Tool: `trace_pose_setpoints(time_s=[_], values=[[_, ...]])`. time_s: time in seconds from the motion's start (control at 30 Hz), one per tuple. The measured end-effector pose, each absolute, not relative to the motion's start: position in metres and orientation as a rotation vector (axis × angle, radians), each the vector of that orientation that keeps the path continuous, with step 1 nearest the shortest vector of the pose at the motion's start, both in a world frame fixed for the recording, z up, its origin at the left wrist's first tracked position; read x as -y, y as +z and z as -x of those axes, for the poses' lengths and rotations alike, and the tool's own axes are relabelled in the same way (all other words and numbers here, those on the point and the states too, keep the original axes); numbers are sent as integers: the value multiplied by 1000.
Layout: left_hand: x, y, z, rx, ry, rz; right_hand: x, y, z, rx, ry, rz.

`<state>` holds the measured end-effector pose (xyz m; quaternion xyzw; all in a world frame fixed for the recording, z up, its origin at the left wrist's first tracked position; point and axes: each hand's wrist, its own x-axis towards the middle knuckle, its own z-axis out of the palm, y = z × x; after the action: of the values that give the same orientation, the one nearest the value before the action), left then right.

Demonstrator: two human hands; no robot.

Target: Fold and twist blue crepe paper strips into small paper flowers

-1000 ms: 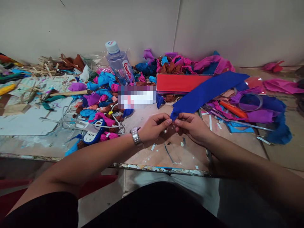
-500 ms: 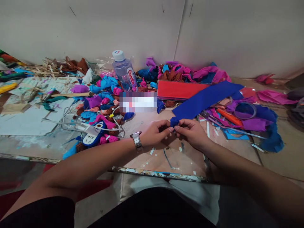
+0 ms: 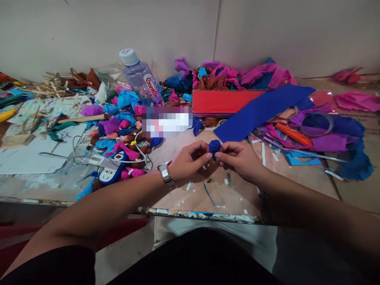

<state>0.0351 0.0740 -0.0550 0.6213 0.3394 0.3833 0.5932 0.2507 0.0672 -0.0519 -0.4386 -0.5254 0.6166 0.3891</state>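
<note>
Left hand (image 3: 192, 160), thumb and fingers closed in a pinch, grips one side of a crumpled dark-blue rosette (image 3: 215, 146) over a paint-spotted tabletop (image 3: 190, 200). With the rosette as clock centre, a red box (image 3: 222, 102) lies toward twelve; at four o'clock, the right hand (image 3: 242, 160) pinches the opposite side. A flat blue strip (image 3: 264, 113) stretches out at two o'clock, across the box's right end; whether it joins the rosette cannot be told. Near three o'clock rests an orange object (image 3: 293, 135) among purple scraps (image 3: 329, 143). The step in hand appears to be shaping the rosette between fingertips; the next move likely calls for an even, light pinch so its folds stay together.
</note>
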Motion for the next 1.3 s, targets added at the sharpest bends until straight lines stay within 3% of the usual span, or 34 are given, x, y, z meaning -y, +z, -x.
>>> trace_pose_setpoints(time_s=[1.3], values=[[-75, -59, -34, -825, 844, -1559, -65, -56, -251, 1411, 1441, 1059]])
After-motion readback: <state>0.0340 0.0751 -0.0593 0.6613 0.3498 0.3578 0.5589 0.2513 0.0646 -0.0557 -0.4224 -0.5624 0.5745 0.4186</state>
